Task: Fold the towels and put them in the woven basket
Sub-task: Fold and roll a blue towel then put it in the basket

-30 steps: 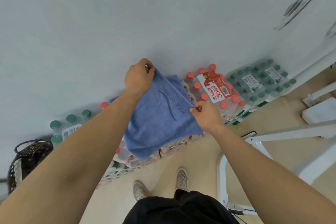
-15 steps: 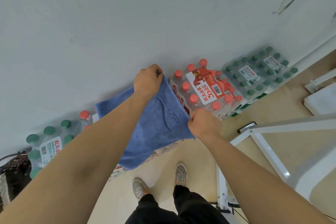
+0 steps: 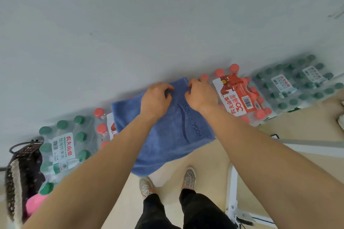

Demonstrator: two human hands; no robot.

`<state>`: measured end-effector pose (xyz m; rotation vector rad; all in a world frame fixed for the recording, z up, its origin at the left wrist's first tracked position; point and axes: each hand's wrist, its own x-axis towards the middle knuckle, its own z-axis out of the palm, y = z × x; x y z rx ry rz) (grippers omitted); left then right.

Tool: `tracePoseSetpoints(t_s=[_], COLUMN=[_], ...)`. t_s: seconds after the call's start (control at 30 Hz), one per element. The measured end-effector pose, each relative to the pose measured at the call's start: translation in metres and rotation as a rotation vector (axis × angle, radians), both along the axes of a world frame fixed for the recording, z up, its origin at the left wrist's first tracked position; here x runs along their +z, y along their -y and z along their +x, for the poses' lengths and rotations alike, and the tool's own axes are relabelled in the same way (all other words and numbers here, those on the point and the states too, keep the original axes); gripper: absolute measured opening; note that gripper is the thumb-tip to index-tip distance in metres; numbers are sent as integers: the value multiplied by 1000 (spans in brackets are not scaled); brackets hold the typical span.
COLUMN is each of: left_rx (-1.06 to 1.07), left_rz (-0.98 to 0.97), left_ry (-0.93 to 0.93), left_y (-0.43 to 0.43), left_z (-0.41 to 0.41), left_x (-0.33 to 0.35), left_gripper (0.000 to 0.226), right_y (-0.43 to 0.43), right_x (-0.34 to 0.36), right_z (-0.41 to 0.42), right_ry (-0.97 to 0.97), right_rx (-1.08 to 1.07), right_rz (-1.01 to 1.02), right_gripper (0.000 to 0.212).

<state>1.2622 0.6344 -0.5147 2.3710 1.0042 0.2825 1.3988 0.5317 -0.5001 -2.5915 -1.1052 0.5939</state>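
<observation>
Shrink-wrapped water-bottle packs line the wall beyond the hands: a red-capped pack [image 3: 240,96] just right of the right hand, a green-capped pack [image 3: 63,147] well to the left. The blue towel [image 3: 173,135], marked "YOGA FITNESS", hangs below both hands. The woven basket [image 3: 20,169] stands far left of the left hand, with something pink [image 3: 35,202] inside. The left hand [image 3: 155,101] and right hand [image 3: 202,95], close together, each pinch the towel's top edge with curled fingers.

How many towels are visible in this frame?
2. The blue towel is pinched at its top edge by the left hand and right hand; what looks like a pink towel shows in the woven basket at lower left. More may be hidden inside.
</observation>
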Motion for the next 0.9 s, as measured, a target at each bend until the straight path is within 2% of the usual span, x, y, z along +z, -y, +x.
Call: tracePoseSetpoints(t_s=[0.17,0.47,0.6,0.73,0.9], left_rx=[-3,-18,17,-16,-38], left_rz=[4,-34,-103,-121,-194], left_ry=[21,39,41,43,66], left_y=[-2,-3,-2,1,7], left_z=[-1,-3,3,14,22], left_x=[-7,-7,3,13,23], left_gripper=[23,23,27,38,24], right_y=[-25,-28,-18,-10,0], right_x=[-14,-11,-6,4,18], right_z=[7,13,18,17,14], right_ry=[-63,-175,-214,-290,-336], right_rx=[-12,3,32,38,30], right_rz=[66,260,340,396,423], right_gripper=[37,16,13,21,30])
